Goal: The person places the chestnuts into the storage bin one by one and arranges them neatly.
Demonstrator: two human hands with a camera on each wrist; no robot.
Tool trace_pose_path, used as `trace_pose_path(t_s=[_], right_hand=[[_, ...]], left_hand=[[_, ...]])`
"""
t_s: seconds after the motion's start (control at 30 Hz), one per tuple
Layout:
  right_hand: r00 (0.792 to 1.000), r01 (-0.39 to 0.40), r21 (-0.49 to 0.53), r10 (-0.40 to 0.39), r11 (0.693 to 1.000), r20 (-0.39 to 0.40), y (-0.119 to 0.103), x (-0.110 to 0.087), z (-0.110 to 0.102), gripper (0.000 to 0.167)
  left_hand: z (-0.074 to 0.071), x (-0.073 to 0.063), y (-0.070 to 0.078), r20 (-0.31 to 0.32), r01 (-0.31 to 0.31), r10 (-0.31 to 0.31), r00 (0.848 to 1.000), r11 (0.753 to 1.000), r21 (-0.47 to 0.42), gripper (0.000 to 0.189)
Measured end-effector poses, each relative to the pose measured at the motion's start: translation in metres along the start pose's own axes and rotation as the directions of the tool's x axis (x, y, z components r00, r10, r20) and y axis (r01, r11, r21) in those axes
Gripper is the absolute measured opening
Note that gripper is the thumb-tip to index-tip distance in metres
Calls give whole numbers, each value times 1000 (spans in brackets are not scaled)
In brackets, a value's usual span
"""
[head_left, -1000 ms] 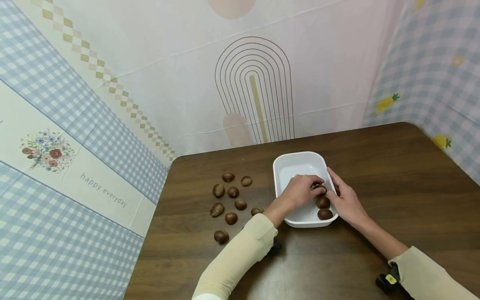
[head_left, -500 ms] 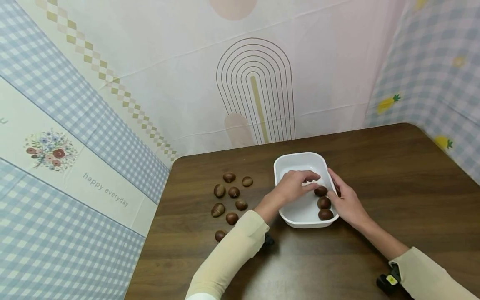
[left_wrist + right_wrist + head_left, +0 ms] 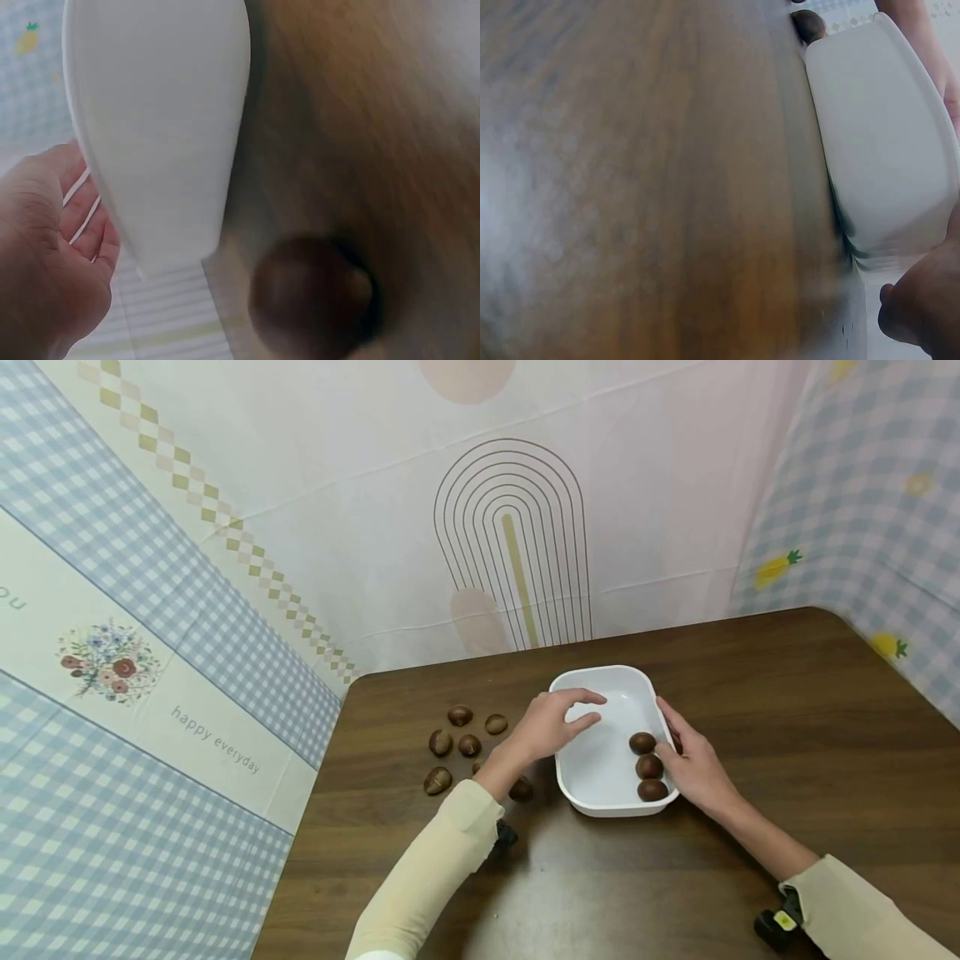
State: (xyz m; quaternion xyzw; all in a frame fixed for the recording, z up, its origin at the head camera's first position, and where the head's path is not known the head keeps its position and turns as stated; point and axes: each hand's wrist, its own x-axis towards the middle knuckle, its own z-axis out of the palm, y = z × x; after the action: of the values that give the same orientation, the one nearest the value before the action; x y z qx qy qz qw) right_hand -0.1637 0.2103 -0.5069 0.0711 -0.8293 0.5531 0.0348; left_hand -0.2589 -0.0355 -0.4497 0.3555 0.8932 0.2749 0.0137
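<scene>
A white rectangular dish [image 3: 600, 772] sits on the table, with 3 brown chestnuts [image 3: 649, 767] lined up along its inner right side. My right hand [image 3: 696, 770] grips the dish's right wall, thumb over the rim and fingers outside. Over the left rim hovers my left hand [image 3: 546, 724], fingers spread and nothing between them. Left of the dish lie several loose chestnuts [image 3: 469, 745], some partly hidden by my left forearm. In the left wrist view, a blurred chestnut [image 3: 304, 296] lies beside the dish; in the right wrist view, my right thumb [image 3: 922, 307] shows at the dish's near end.
The brown wooden table [image 3: 757, 710] meets a patterned cloth backdrop [image 3: 660, 510] at its far edge. A checked cloth [image 3: 150, 752] hangs at the left. A small black camera [image 3: 776, 927] is strapped to my right wrist.
My left hand has let go of a chestnut at the dish's right side and moved left, out toward the left rim. My right hand keeps its hold on the dish.
</scene>
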Motion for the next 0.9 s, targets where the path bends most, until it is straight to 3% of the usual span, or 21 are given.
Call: trace_pose_path(t_s=[0.4, 0.63, 0.9], right_hand=[[1000, 5, 25, -5, 1000, -4, 1, 0, 1, 72], [1000, 2, 34, -2, 999, -1, 0, 0, 1, 72], [1000, -19, 28, 19, 999, 7, 0, -1, 1, 72]], left_hand=[[-25, -22, -38, -102, 63, -67, 993, 997, -40, 35], [-32, -38, -61, -137, 88, -103, 985, 989, -115, 38], [-36, -53, -81, -153, 161, -175, 973, 982, -104, 43]])
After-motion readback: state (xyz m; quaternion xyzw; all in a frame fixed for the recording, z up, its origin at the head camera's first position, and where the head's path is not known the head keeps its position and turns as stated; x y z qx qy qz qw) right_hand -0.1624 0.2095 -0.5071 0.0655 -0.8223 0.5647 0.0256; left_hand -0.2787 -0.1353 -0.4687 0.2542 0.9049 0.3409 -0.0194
